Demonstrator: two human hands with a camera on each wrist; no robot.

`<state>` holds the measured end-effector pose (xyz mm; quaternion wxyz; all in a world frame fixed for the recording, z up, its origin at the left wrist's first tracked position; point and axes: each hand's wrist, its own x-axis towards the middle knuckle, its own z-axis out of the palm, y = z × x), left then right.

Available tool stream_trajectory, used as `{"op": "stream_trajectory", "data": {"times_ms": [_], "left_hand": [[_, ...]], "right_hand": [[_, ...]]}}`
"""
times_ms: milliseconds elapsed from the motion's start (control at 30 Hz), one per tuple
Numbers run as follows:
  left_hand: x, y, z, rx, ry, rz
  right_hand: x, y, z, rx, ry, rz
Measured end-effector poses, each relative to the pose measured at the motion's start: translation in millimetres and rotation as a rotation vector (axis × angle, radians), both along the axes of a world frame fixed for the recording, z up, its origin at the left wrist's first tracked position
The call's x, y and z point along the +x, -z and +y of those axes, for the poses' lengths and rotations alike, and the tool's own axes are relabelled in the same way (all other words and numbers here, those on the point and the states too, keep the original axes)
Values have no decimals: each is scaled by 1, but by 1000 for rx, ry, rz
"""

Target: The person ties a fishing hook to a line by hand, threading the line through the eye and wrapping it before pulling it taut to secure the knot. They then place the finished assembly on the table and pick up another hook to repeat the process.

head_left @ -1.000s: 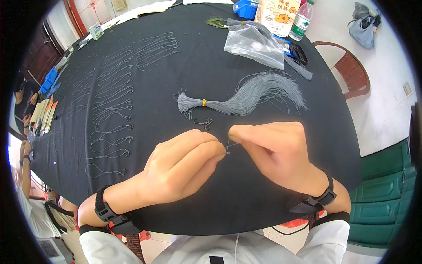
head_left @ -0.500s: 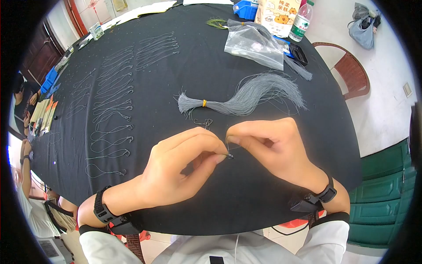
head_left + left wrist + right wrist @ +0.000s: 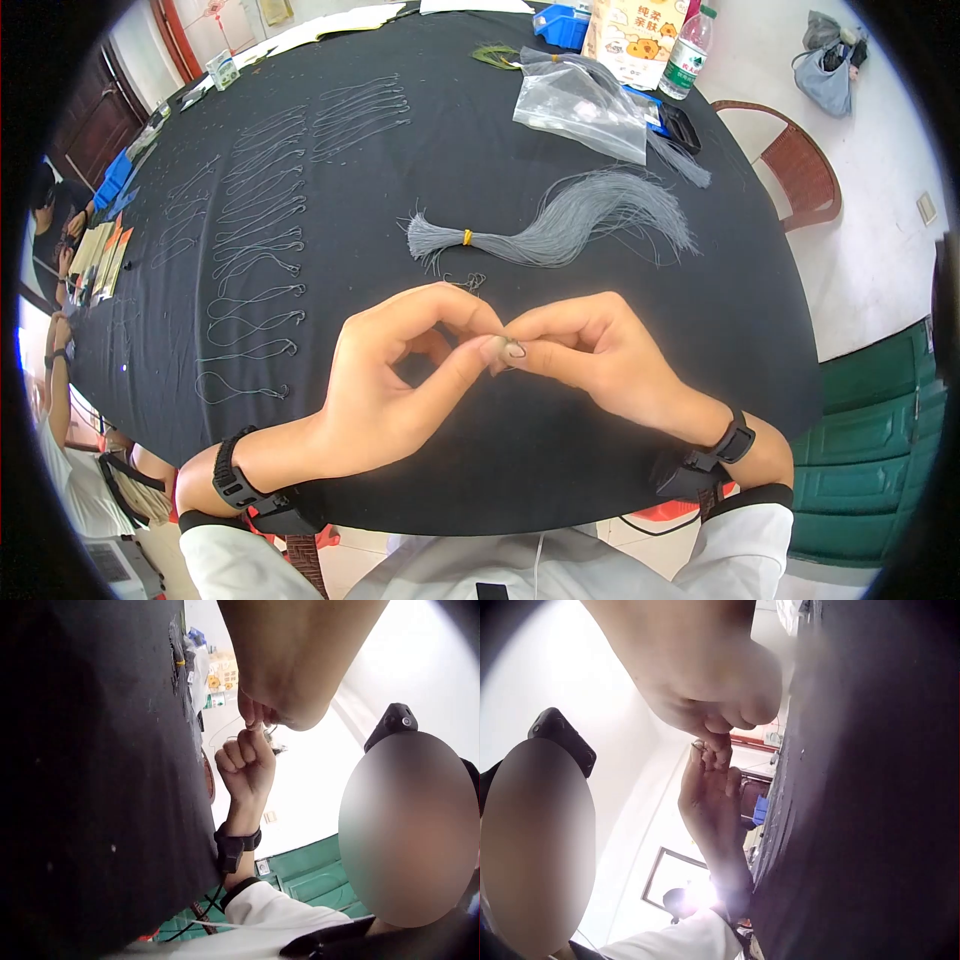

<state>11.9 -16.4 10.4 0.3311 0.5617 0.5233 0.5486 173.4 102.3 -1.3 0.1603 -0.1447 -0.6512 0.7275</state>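
Observation:
My left hand (image 3: 395,385) and right hand (image 3: 610,355) meet fingertip to fingertip over the near middle of the table. Between them is a small dark fish hook (image 3: 515,349), which the left thumb and fingers pinch. The right thumb and forefinger pinch right at the hook, where thin fishing line ran a moment ago; the fingers now hide the line. Beyond the hands lie a few loose hooks (image 3: 476,281) and a long bundle of grey line (image 3: 610,220) with a yellow tie. Both wrist views show the fingertips touching, with the hook mostly hidden.
Rows of hooks on looped line (image 3: 290,347) lie to the left on the black tablecloth (image 3: 480,450). At the back right are a clear plastic bag (image 3: 580,105), a water bottle (image 3: 688,55) and a blue box (image 3: 560,25). Other people sit at the far left edge.
The hands have come together, closing the gap that the line spanned. The right hand moved down and left to the hook, and the left hand turned so its thumb and fingertips show.

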Motion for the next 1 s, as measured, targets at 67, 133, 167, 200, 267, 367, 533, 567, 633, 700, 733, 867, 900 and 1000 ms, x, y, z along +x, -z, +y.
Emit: {"op": "stream_trajectory", "data": {"times_ms": [67,133,167,200,267,367,533,567,633,700,733,867,900,1000], "left_hand": [[1,1,0,11,-41,-21],[2,2,1,31,-87,-10],[3,3,1,46,-100,-1],[4,3,1,60,-114,7],[4,8,2,138,-137,99],[1,13,6,321,-173,357],[0,12,10,516,-244,627],[0,13,11,520,-244,638],[0,13,11,527,-243,660],[0,13,10,530,-210,693],[0,13,10,532,-194,709],[-2,15,12,553,-131,734],[-3,15,13,560,-114,731],[-4,16,13,547,-89,717]], "right_hand": [[3,-9,-1,54,-7,-127],[3,-12,-4,27,-6,-160],[1,-10,-7,-27,0,-131],[1,-9,-9,-81,5,-101],[2,-2,-4,-363,-85,-115],[2,-1,-5,-519,-125,-129],[2,-3,-16,-219,32,-100],[1,3,-20,-64,93,-58],[2,3,-24,280,176,-18],[4,-6,-27,658,221,-25],[4,-5,-26,778,220,8],[7,-13,-22,1100,239,100],[7,-16,-21,1141,252,112],[6,-12,-12,1135,358,134]]}}
